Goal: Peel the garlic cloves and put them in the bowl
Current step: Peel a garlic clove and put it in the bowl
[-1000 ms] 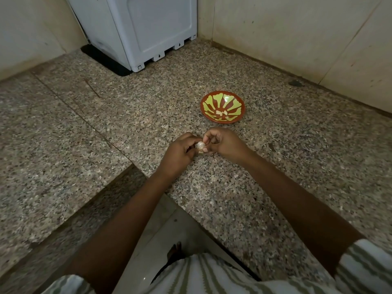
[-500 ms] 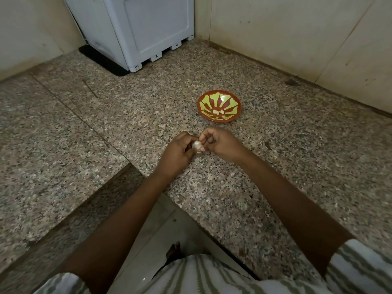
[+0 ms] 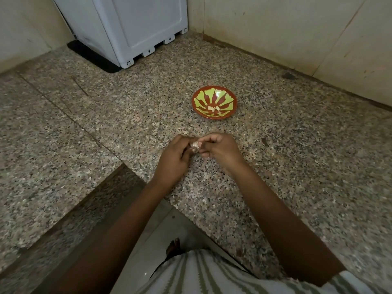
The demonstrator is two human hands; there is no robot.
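Corner of a dim room: speckled grey-brown granite bench [image 3: 127, 128], L-shaped, backed by beige tiled walls [image 3: 297, 35].

Just above the bench, not far from its inner front corner, a small pale garlic clove [image 3: 194, 146], pinched from both sides. To its left, the left hand [image 3: 172, 160], fingers curled, thumb and fingertips closed on the clove. To its right, the right hand [image 3: 220, 150], thumb and forefinger gripping the same clove, other fingers folded underneath. Fingertips of the two hands nearly meeting around it. Amount of skin on the clove: impossible to tell, too small and too shaded.

Beyond the hands, further back on the bench and clear of them, a round shallow bowl [image 3: 201, 96], red-brown with a yellow-green petal pattern, standing upright. Inside, at the bottom, a few pale peeled cloves [image 3: 213, 108] lying close together; exact count hard to make out.

Further back, in the far left corner, a white plastic appliance [image 3: 131, 28] on small feet, with a black mat [image 3: 91, 58] showing beneath its left side. A dark spot [image 3: 288, 75] on the bench close to the right wall.

Nearest the camera, bare forearms running down to a white-and-green striped garment [image 3: 201, 274]. Below the bench edge, pale floor tiles [image 3: 161, 225] and the toes of a bare foot [image 3: 174, 246].
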